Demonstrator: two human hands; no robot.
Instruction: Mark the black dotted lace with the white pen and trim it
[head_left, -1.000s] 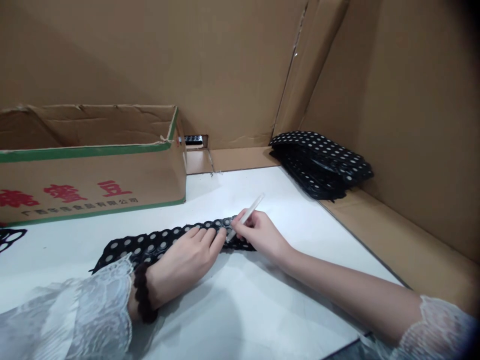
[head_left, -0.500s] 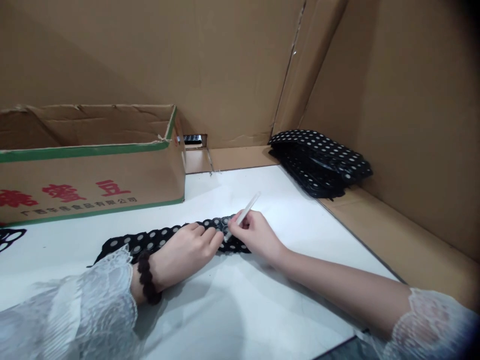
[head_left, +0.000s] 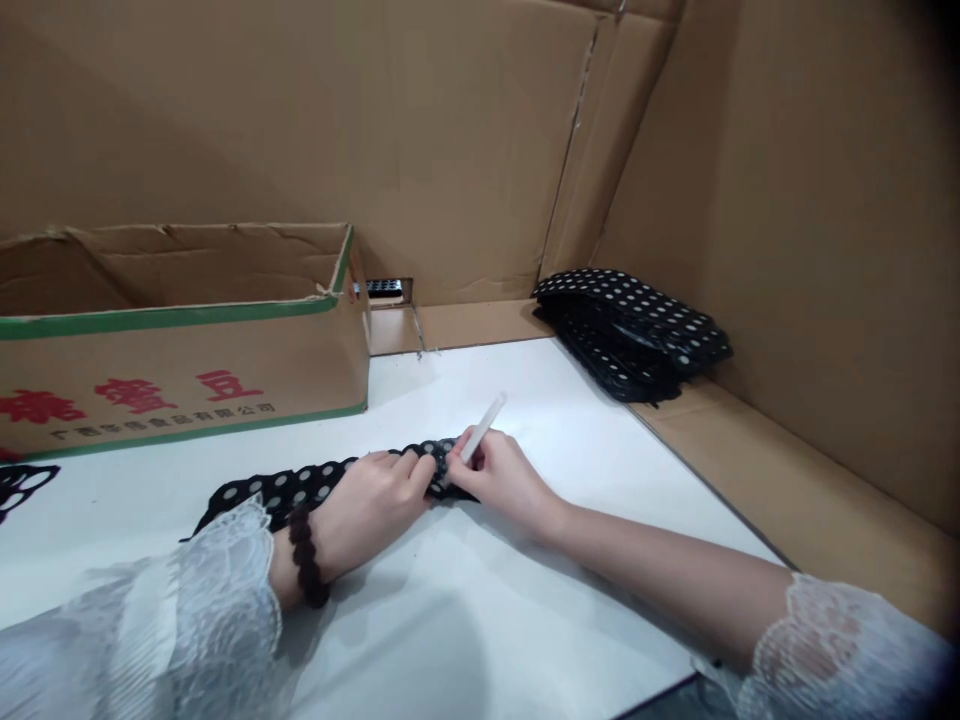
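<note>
A black sheet with rows of round grey dots lies flat across the white table. My left hand is closed, its curled fingers on the sheet near its right part; the fingertips are partly hidden. Close beside it, my right hand pinches a thin whitish translucent stick like a pen. The stick slants, with its upper end pointing up and to the right. Its lower tip is at the dots by my left fingers, mostly hidden by my right fingers.
An open cardboard box with green edges stands at the left. Stacked black dotted sheets lie at the back right against the cardboard wall. A black cut-out scrap rests at the far left of the white table.
My right hand and the stick have moved slightly left along the sheet, closer to my left hand. The left hand keeps its place on the sheet. The view has shifted a little.
</note>
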